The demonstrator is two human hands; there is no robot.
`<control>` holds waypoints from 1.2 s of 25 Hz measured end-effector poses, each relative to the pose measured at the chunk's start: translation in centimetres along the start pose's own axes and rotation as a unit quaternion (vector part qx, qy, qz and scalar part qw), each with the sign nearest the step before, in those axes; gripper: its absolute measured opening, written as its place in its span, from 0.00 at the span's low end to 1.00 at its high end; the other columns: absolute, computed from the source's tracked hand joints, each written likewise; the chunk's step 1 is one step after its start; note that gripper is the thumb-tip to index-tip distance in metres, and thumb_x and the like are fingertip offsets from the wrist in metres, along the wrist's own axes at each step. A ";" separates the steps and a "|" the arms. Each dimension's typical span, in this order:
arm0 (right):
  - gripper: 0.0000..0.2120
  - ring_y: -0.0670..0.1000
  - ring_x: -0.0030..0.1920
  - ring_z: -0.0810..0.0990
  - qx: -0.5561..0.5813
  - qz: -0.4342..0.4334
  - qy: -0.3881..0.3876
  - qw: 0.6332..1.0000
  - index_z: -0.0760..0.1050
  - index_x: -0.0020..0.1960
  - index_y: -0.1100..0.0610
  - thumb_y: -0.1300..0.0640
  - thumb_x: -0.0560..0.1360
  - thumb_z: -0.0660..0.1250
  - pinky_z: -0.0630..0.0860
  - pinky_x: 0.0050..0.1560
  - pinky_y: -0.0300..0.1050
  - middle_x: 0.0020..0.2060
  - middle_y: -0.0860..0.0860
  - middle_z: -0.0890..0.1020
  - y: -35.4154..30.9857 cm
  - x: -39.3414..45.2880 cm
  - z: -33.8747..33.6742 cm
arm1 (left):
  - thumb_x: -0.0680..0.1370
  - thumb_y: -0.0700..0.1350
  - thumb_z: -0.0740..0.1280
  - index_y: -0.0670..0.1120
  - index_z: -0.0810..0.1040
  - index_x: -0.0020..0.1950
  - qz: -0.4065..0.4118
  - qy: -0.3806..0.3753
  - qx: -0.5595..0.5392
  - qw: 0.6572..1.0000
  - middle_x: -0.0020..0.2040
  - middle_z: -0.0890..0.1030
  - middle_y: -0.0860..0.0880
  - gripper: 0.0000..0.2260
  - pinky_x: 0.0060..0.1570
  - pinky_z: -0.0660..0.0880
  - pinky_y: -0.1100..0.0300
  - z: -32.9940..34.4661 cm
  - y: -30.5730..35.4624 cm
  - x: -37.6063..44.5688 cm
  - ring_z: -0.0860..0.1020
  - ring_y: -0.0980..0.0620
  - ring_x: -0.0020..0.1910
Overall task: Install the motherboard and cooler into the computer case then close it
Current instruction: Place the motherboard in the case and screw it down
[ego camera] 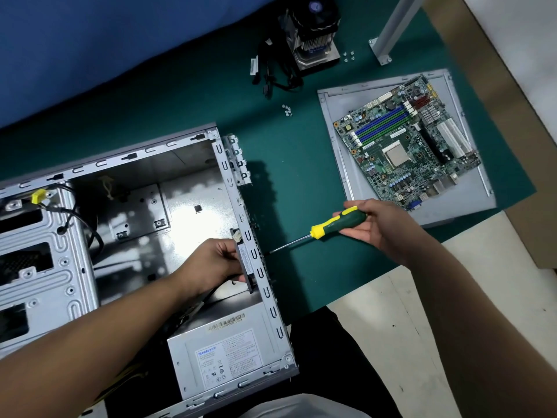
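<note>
The open grey computer case lies on its side on the green mat, with no board inside. My left hand reaches into it and grips a flat dark part, probably a case fan, against the rear wall. My right hand holds a green and yellow screwdriver whose tip meets the rear wall from outside. The motherboard rests on the grey side panel at the right. The cooler stands at the back of the mat.
A power supply sits in the case's near corner, and drive bays fill its left end. Black cables lie beside the cooler. Small screws lie in the mat's middle, more screws by a grey metal post.
</note>
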State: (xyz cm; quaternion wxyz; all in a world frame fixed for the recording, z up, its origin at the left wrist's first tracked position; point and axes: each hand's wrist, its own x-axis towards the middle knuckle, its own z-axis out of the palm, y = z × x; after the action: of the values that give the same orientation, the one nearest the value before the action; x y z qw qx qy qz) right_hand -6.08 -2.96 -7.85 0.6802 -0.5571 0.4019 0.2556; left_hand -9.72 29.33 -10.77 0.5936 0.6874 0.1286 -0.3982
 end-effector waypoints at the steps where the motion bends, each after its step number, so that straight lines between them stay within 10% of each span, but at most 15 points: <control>1: 0.14 0.62 0.53 0.86 0.028 -0.006 -0.029 0.999 0.76 0.65 0.65 0.61 0.84 0.58 0.85 0.48 0.50 0.59 0.68 0.81 0.0 -0.1 -0.3 | 0.73 0.23 0.69 0.27 0.81 0.49 0.000 -0.001 0.001 1.000 0.47 0.83 0.29 0.06 0.43 0.82 0.56 0.0 0.0 0.0 0.82 0.31 0.47; 6: 0.22 0.55 0.34 0.84 -0.242 -0.018 0.059 0.968 0.76 0.61 0.60 0.41 0.84 0.59 0.80 0.33 0.44 0.41 0.63 0.86 1.1 -0.2 1.0 | 0.73 0.23 0.69 0.26 0.81 0.48 -0.002 -0.003 -0.003 1.000 0.46 0.83 0.28 0.06 0.41 0.81 0.57 -0.1 -0.1 0.1 0.82 0.36 0.44; 11: 0.13 0.60 0.57 0.85 -0.033 -0.009 -0.029 0.999 0.78 0.64 0.65 0.65 0.83 0.59 0.85 0.49 0.47 0.60 0.64 0.82 0.4 -0.2 -1.1 | 0.73 0.23 0.69 0.28 0.82 0.49 0.000 -0.009 -0.003 1.000 0.47 0.84 0.30 0.06 0.42 0.81 0.59 -0.1 0.0 0.0 0.83 0.37 0.44; 17: 0.18 0.59 0.42 0.88 -0.169 -0.033 0.019 0.985 0.81 0.57 0.62 0.47 0.83 0.64 0.84 0.36 0.42 0.44 0.64 0.86 1.3 0.1 -0.2 | 0.73 0.23 0.69 0.27 0.81 0.49 0.003 -0.004 0.000 1.000 0.47 0.83 0.29 0.06 0.42 0.82 0.58 -0.1 -0.2 0.0 0.82 0.34 0.46; 22: 0.11 0.68 0.53 0.85 -0.001 0.007 -0.069 0.998 0.75 0.63 0.68 0.64 0.83 0.62 0.85 0.48 0.49 0.54 0.69 0.83 0.8 0.2 -1.3 | 0.74 0.24 0.70 0.27 0.81 0.50 0.004 -0.014 -0.015 1.000 0.47 0.84 0.29 0.06 0.50 0.83 0.48 -0.2 -0.4 0.2 0.81 0.26 0.51; 30: 0.09 0.60 0.43 0.87 -0.039 -0.039 0.003 0.998 0.79 0.56 0.66 0.63 0.83 0.63 0.84 0.40 0.44 0.51 0.68 0.84 0.5 0.7 -1.6 | 0.73 0.24 0.70 0.28 0.82 0.50 -0.002 -0.019 -0.034 0.999 0.47 0.83 0.29 0.06 0.44 0.82 0.52 -0.1 -0.4 0.1 0.82 0.29 0.47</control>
State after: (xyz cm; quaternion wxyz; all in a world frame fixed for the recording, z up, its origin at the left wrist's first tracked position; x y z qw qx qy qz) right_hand -6.55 -4.47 -8.76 0.6660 -0.5994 0.3715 0.2432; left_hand -9.93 29.52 -11.13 0.6185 0.6588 0.1325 -0.4073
